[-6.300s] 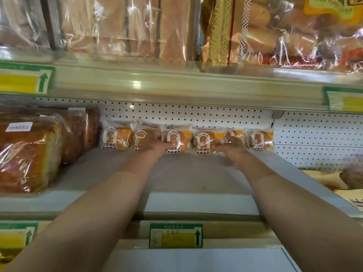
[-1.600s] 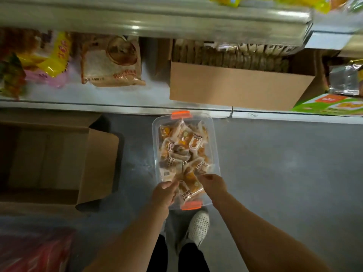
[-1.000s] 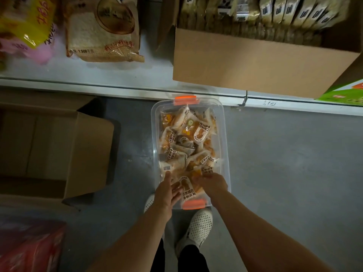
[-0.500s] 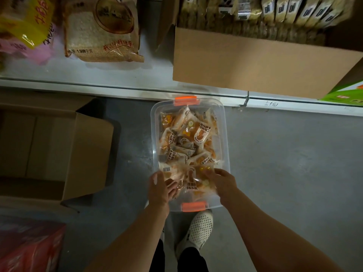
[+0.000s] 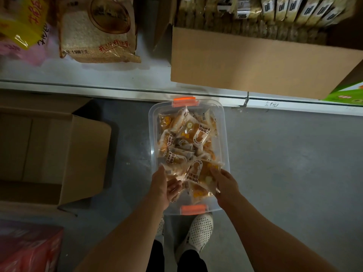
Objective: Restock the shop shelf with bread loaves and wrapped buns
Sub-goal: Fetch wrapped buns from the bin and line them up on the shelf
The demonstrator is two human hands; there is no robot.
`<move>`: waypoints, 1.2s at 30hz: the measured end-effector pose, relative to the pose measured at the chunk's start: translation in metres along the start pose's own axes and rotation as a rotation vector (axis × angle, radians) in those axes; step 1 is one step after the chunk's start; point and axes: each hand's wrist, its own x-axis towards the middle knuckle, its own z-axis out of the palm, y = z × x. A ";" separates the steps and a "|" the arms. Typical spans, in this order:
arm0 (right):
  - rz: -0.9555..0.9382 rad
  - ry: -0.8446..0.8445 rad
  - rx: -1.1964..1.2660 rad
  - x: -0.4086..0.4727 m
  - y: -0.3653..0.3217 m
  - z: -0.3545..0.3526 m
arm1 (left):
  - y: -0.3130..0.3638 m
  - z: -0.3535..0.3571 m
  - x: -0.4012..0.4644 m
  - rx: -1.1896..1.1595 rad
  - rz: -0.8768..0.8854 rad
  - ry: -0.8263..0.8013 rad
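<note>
Bin on the floor, near the bottom shelf

Wrapped buns fill the bin; open carton left, boxed goods on shelf beyond.

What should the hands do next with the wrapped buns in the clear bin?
Probably lift straight up. The right hand already grips a wrapped bun at the near end of the clear plastic bin with orange latches, and the left hand holds another bun, so both look ready to go to the shelf.

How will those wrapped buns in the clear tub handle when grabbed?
Wrapped buns: probably light and squashy, since they lie loosely heaped in the clear tub. The glossy film looks slippery and crinkly; the right hand pinches a packet's edge.
</note>
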 end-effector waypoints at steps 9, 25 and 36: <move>0.008 -0.030 0.031 0.010 0.002 -0.001 | -0.010 -0.003 0.020 0.004 -0.068 -0.001; 0.000 -0.118 0.086 0.020 0.006 -0.003 | -0.003 0.019 0.041 0.064 -0.109 0.144; -0.012 -0.142 0.111 0.001 0.005 -0.005 | -0.020 0.003 0.022 -0.029 -0.018 0.057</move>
